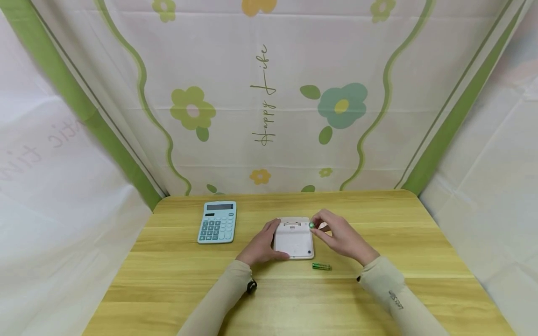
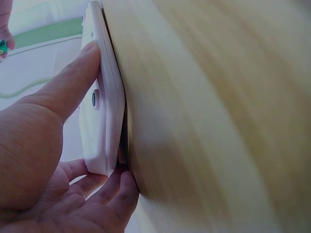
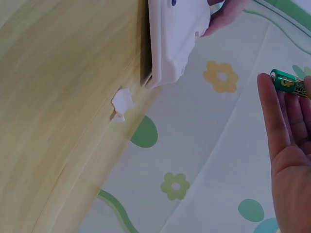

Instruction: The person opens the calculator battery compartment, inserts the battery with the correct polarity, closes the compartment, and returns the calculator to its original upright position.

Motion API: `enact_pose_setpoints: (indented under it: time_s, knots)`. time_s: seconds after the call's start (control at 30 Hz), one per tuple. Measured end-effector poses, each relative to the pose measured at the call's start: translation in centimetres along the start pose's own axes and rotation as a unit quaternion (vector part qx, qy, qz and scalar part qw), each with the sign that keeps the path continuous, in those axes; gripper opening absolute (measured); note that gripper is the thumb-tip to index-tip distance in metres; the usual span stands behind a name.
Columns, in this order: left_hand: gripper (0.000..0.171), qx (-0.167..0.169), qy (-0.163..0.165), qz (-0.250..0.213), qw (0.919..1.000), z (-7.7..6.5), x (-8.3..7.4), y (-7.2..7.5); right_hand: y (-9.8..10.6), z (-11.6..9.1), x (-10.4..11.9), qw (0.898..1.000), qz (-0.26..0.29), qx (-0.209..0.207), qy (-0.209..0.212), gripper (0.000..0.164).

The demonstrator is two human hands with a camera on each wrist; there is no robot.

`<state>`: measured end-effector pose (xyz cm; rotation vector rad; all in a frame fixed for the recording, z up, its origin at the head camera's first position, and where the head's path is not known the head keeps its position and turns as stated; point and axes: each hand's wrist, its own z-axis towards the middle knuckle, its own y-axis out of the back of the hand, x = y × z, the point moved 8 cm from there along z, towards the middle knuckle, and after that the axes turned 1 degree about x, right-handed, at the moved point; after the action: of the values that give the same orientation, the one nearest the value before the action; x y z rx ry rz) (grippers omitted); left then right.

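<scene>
A pale calculator lies back side up on the table, its battery compartment uncovered near the far end. My left hand grips it by the left side, thumb over the near edge and fingers along the side, as the left wrist view shows closely. Between the fingertips of my right hand is a green battery, pinched and held up beside the compartment's right end. A second green battery rests on the table just nearer than the calculator.
A light blue calculator lies face up to the left. In the right wrist view a small white piece sits on the wooden table near the pale calculator. A printed curtain hangs behind the table's far edge.
</scene>
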<state>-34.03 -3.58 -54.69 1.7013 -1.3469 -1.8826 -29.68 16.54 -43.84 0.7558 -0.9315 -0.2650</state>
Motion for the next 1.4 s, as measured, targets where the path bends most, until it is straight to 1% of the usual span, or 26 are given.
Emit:
enact_pose_setpoints:
  time_s: [0.23,0.4,0.9,1.17,1.4]
  knots:
    - [0.12,-0.001,-0.004,0.003,1.0,0.09,0.04,0.0,0.36,0.14,0.3,1.0,0.017,-0.016,0.014,0.016]
    - [0.12,0.001,-0.005,0.007,1.0,0.17,0.04,-0.05,0.5,0.12,0.36,0.999,0.017,-0.024,0.027,0.019]
    - [0.119,-0.004,-0.011,0.008,0.9999,0.06,-0.05,0.06,0.4,0.11,0.5,0.999,0.019,-0.017,0.047,0.026]
    - [0.119,-0.002,-0.011,0.012,0.9999,0.06,0.09,-0.08,0.41,0.2,0.69,0.999,0.009,-0.021,0.038,0.022]
    - [0.119,-0.001,-0.011,0.013,0.9999,-0.03,-0.11,0.02,0.39,0.33,0.24,1.0,0.001,-0.027,0.003,0.018]
